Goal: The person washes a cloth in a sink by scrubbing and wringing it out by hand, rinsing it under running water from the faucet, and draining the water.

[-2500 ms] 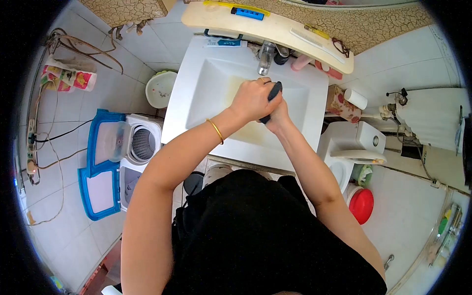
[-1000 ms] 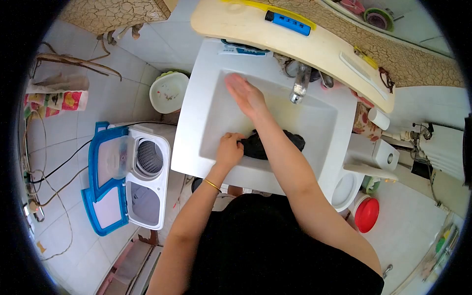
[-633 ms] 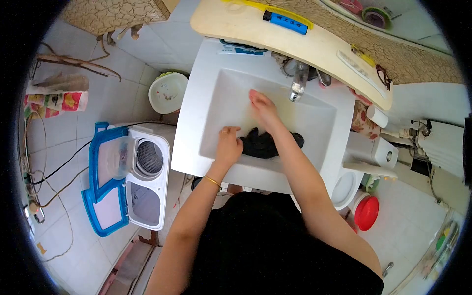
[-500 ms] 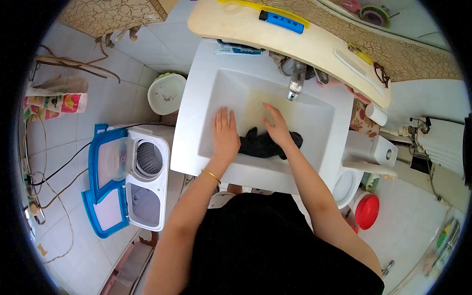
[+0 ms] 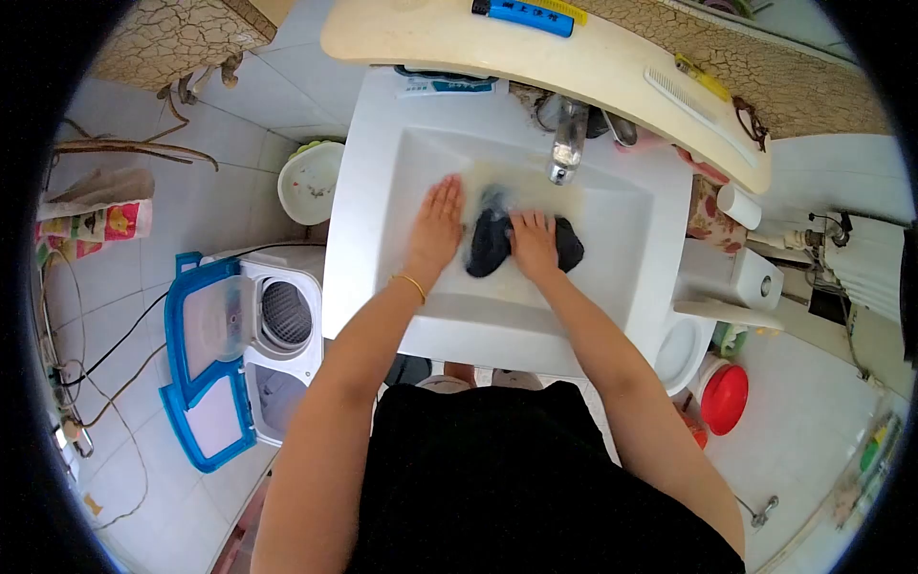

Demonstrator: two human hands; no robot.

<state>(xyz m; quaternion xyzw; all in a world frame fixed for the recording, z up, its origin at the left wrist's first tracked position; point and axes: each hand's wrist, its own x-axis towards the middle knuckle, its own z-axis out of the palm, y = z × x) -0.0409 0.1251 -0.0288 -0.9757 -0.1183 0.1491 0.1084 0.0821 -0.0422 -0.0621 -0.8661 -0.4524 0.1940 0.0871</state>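
As you look down through the head view, the dark cloth point(image 5: 490, 247) lies bunched on the floor of the white sink point(image 5: 617, 230), in cloudy, yellowish water. Your right hand point(image 5: 535, 247) rests palm down across its middle, fingers a little apart and not visibly closed around it. Your left hand point(image 5: 436, 230) is flat, fingers straight and nearly together, holding nothing, just beside the cloth; you cannot tell whether it touches the basin.

Wet cloth could slide from under your right palm, since nothing seems to grip it, and a brisk push might splash water over the front rim. Your knuckles could knock the faucet point(image 5: 568, 139) if you reach farther back, where it juts over the basin. Behind it, the cream shelf point(image 5: 612, 59) overhangs, carrying a blue box point(image 5: 526, 16) and a white comb point(image 5: 674, 91). A washing machine point(image 5: 301, 352) stands open to your left.
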